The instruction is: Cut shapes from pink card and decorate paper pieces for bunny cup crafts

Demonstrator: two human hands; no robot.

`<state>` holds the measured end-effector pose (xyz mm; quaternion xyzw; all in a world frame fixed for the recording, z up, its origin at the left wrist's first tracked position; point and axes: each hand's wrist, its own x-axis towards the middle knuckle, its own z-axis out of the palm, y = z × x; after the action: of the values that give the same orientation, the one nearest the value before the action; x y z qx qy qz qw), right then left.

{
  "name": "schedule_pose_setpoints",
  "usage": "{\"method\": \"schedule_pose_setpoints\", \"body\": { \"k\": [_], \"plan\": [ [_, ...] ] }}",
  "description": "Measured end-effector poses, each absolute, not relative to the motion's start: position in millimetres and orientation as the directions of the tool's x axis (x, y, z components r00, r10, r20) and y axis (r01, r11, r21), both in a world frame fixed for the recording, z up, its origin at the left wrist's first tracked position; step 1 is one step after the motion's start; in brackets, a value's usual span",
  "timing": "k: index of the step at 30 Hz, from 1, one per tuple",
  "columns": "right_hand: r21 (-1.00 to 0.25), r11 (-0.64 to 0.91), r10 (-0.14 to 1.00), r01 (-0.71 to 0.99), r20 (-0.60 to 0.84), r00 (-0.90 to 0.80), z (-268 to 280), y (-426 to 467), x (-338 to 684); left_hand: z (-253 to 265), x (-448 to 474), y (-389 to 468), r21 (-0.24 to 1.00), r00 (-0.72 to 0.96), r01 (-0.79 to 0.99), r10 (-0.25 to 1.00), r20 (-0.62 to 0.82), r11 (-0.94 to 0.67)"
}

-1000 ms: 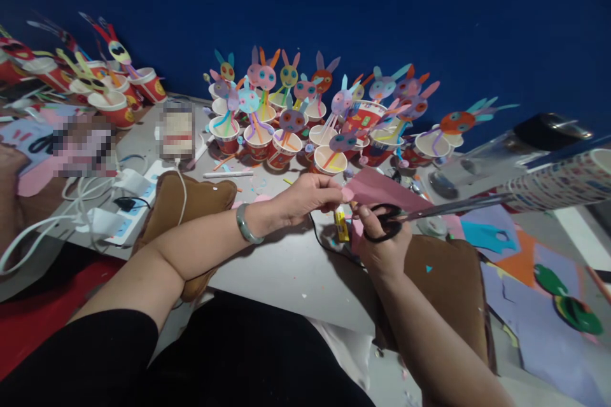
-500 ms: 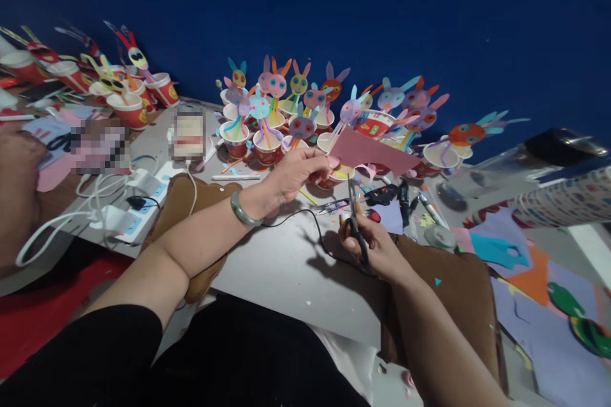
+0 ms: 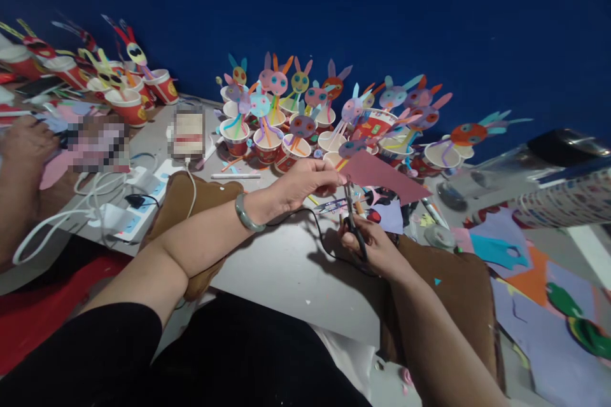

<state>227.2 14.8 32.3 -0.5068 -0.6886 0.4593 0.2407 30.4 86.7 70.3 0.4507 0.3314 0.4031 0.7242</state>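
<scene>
Pink paper (image 3: 382, 176) is pinched in my left hand (image 3: 303, 186), held above the tabletop (image 3: 286, 283) in front of paper cups (image 3: 292, 154) with rabbit-eared figures. My right hand (image 3: 378, 249) grips scissors (image 3: 354, 224), blades up by the paper's near edge; from my remote view, can't tell if they touch.

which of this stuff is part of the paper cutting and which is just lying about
In use:
- scissors, in the right hand
- pink paper, in the left hand

Seemingly just lying about:
- white pen
- power strip
- clear bottle
</scene>
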Motion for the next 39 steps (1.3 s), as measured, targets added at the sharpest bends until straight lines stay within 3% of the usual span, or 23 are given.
{"method": "schedule_pose_setpoints", "body": {
  "k": [6, 39],
  "plan": [
    [-0.918, -0.013, 0.924, 0.395, -0.162, -0.347, 33.4, 11.7, 228.9, 66.0, 30.9, 84.7, 0.946, 0.509, -0.206, 0.853, -0.115, 0.251],
    [-0.902, 0.073, 0.932, 0.425, -0.09, -0.35, 34.9, 11.1, 233.5, 71.2, 34.7, 73.0, 0.961, 0.518, -0.131, 0.843, -0.143, 0.244]
  ]
}}
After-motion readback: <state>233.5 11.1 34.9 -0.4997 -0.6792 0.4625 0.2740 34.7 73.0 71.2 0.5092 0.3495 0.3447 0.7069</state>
